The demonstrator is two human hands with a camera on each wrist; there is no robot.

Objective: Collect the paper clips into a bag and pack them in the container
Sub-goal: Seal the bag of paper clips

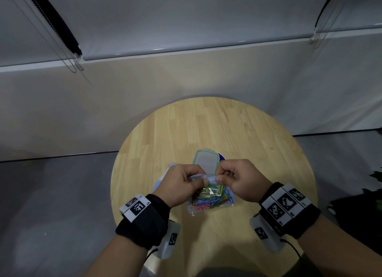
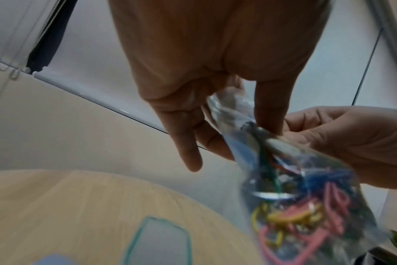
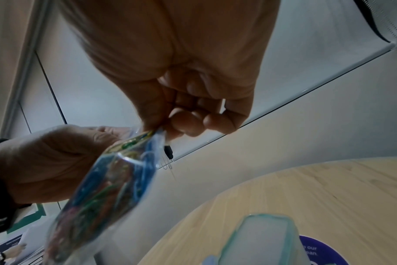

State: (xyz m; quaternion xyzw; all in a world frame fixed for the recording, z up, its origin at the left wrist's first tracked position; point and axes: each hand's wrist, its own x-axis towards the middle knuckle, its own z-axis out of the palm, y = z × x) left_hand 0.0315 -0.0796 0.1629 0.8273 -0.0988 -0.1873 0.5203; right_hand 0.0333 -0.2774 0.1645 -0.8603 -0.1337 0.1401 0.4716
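Clear bag point(image 1: 208, 198) of coloured clips point(image 1: 209, 195), held above the near middle of the round wooden bench point(image 1: 248, 132). Left hand point(image 1: 182, 183): grip closed on the bag's top edge, thumb and fingers pinching the left part of the seal. Right hand point(image 1: 237, 179): grip closed on the same edge just to the right, thumb against curled fingers. Hands close together, thumbs almost touching. Bag hanging below the pinch, clips gathered in its lower part. Just beyond the hands, a clear container point(image 1: 206, 160) with green-edged lid, resting on the bench; behind it on the right, a dark blue disc point(image 1: 222, 157). Tagged bands on both wrists.
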